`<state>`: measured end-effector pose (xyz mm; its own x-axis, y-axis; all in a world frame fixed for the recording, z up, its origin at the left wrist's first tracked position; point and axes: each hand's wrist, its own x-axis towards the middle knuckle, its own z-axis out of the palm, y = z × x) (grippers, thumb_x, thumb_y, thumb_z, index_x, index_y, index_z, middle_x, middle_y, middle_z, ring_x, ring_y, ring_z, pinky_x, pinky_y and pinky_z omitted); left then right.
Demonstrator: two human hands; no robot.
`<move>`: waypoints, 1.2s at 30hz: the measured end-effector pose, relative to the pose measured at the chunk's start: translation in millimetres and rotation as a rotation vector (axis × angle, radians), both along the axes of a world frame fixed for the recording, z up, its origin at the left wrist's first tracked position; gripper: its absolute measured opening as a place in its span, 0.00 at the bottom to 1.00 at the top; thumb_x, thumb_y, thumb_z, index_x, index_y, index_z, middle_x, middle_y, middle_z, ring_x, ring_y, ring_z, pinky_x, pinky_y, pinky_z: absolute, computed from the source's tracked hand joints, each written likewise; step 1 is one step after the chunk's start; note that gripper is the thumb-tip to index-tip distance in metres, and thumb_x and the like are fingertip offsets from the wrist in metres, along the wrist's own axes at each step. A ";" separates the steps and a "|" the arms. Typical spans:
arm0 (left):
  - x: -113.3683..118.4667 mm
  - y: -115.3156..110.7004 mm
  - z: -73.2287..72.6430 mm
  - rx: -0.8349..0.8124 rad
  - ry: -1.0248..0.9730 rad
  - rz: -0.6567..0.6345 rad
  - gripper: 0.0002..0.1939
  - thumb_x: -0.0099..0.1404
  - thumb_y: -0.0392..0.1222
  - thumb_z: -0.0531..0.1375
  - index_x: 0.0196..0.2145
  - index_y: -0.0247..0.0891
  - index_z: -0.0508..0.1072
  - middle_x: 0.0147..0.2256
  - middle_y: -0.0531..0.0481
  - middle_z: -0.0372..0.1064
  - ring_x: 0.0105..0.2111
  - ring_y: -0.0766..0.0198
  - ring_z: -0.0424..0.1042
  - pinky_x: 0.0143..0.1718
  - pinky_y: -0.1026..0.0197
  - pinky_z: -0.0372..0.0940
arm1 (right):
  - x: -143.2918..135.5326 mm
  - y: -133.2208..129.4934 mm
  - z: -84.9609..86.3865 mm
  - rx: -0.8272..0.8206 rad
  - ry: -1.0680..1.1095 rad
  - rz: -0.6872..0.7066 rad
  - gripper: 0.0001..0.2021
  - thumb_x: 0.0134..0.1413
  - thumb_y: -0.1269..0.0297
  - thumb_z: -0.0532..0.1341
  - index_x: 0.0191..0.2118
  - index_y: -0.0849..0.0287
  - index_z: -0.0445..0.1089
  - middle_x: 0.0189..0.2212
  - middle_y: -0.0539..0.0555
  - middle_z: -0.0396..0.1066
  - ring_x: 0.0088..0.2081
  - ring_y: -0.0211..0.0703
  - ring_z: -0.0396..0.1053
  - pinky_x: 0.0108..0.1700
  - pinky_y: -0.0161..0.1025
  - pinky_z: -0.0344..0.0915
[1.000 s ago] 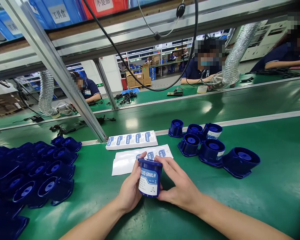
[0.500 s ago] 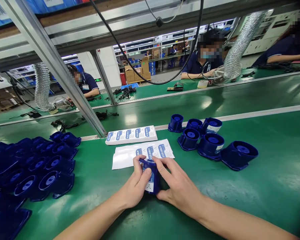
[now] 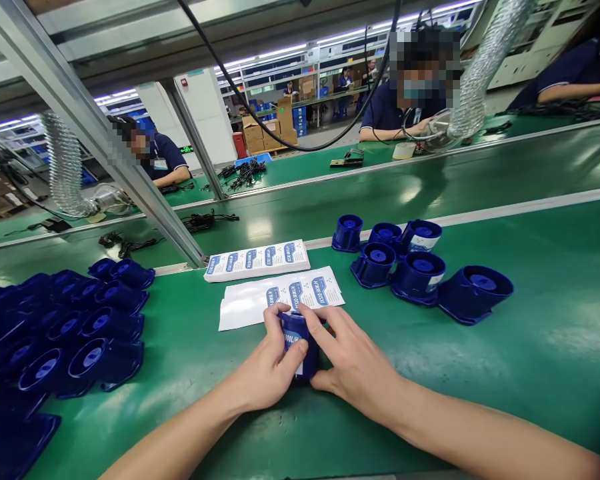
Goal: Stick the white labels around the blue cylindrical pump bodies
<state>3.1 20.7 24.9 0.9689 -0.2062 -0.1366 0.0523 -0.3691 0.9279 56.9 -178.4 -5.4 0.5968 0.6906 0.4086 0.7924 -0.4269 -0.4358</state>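
Observation:
Between my two hands is a blue plastic housing with a blue-and-white label on its side. My left hand grips it from the left, its thumb pressed on the label and its fingers over the top. My right hand closes round the other side, index finger on the upper rim and thumb low down. Just beyond lies a label sheet with several labels at its right part and bare backing at the left. Behind that is a stack of label sheets.
Many blue housings crowd the left of the green bench. Several more housings stand at the right, some labelled. A metal post rises at the left. Across the line, co-workers sit among black cables.
The housing has turned a little in my hands, so more of the label's blue lettering shows. My left thumb has shifted slightly to the right. The whole view has tilted slightly.

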 end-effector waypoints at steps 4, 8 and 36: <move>0.9 7.9 1.4 -0.037 0.046 -0.063 0.33 0.79 0.55 0.52 0.69 0.42 0.37 0.65 0.32 0.54 0.65 0.44 0.60 0.65 0.39 0.56 | 5.7 -2.2 -0.2 0.002 0.025 0.037 0.55 0.41 0.82 0.66 0.76 0.58 0.47 0.55 0.64 0.64 0.52 0.61 0.67 0.51 0.57 0.76; 4.7 16.4 0.3 -0.171 0.102 -0.153 0.39 0.76 0.53 0.59 0.69 0.43 0.37 0.60 0.36 0.59 0.63 0.45 0.61 0.63 0.41 0.58 | 9.4 -4.4 1.2 0.016 0.040 0.054 0.54 0.41 0.82 0.66 0.76 0.57 0.48 0.55 0.64 0.64 0.52 0.60 0.66 0.51 0.57 0.76; 1.8 8.5 -6.9 -0.049 -0.029 -0.001 0.19 0.77 0.53 0.57 0.56 0.45 0.54 0.49 0.48 0.59 0.49 0.55 0.61 0.55 0.48 0.60 | 9.5 -6.3 -2.2 0.037 -0.038 0.075 0.55 0.37 0.80 0.68 0.75 0.61 0.52 0.52 0.65 0.67 0.49 0.61 0.68 0.46 0.56 0.76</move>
<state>4.8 29.2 18.0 0.9722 -0.2125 -0.0986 0.0253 -0.3232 0.9460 66.4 -184.6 -7.6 0.5274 0.7169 0.4560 0.8378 -0.3496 -0.4193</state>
